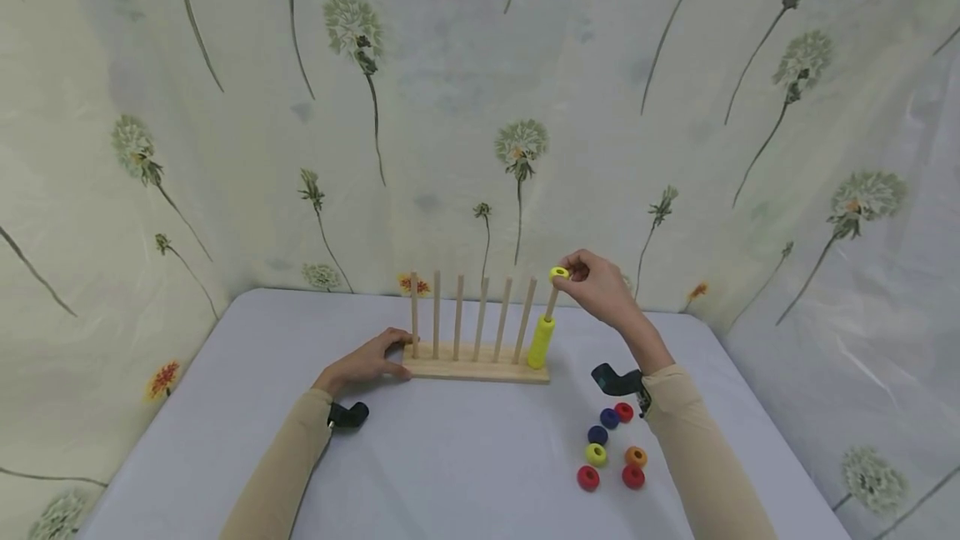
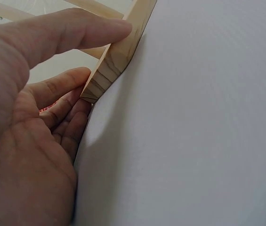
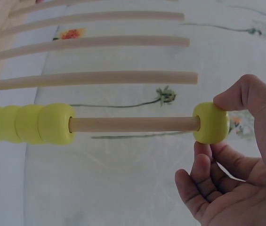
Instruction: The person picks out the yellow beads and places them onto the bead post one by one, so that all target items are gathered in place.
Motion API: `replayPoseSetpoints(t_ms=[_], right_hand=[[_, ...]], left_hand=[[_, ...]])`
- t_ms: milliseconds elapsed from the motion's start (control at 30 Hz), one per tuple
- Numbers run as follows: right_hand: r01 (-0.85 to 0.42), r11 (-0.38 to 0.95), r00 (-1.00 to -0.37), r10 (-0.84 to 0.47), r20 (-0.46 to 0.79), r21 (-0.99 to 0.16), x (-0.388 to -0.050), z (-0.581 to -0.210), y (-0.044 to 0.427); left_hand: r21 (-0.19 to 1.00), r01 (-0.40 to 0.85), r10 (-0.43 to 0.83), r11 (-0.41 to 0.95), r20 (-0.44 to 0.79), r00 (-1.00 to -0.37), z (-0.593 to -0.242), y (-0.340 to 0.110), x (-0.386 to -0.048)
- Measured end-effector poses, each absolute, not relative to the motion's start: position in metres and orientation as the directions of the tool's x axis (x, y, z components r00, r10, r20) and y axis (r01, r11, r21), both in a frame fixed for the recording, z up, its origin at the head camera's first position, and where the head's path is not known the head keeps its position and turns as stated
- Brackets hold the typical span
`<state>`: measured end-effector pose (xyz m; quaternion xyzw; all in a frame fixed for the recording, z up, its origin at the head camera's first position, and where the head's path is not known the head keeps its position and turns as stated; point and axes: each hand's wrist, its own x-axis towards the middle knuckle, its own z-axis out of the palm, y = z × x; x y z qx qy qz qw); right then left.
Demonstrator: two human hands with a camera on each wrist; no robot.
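Observation:
A wooden peg rack (image 1: pixel 472 369) stands on the table, with a row of upright pegs along its base. My left hand (image 1: pixel 367 358) holds the left end of that base; in the left wrist view the thumb lies on one side of the wood (image 2: pixel 116 54) and fingers touch the other. At the top of the rightmost peg, my right hand (image 1: pixel 600 286) pinches a yellow bead (image 3: pixel 211 123) between thumb and fingers. The peg's tip (image 3: pixel 189 124) meets the bead's hole. Lower on this peg sits a stack of several yellow beads (image 1: pixel 541 342), a stretch of bare peg between.
Loose beads lie on the table at the front right, near the right forearm: red (image 1: pixel 588 477), yellow (image 1: pixel 596 454), blue (image 1: pixel 597 435) and orange (image 1: pixel 636 457). Behind the table hangs a flower-printed cloth (image 1: pixel 450 107). The other pegs (image 1: pixel 458 319) carry no beads.

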<state>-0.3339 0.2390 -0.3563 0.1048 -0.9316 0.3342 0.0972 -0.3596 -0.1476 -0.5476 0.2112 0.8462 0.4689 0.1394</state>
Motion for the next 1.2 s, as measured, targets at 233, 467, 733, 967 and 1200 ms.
replayPoseSetpoints(t_ms=[233,467,733,967,1200], right_hand=[[-0.256,0.758,-0.961,-0.133,0.241,-0.600,-0.335,-0.364,0.242],[-0.236,0.763,-0.968,-0.128,0.217,-0.602,-0.334,-0.368,0.246],[-0.245,0.738,-0.966,-0.133,0.221,-0.629,-0.326,-0.374,0.254],[-0.242,0.738,-0.967,-0.132,0.216,-0.630,-0.306,-0.388,0.270],[-0.203,0.801,-0.978,-0.134,0.162,-0.564,-0.282,-0.416,0.288]], left_hand=[[0.855,0.225,0.488,0.468,-0.037,-0.872,-0.551,-0.147,-0.358],[0.856,0.212,0.480,0.471,-0.047,-0.876,-0.554,-0.146,-0.358],[0.859,0.215,0.486,0.465,-0.045,-0.873,-0.557,-0.146,-0.360],[0.851,0.216,0.491,0.478,-0.055,-0.870,-0.556,-0.147,-0.359],[0.852,0.221,0.489,0.475,-0.047,-0.871,-0.551,-0.149,-0.361]])
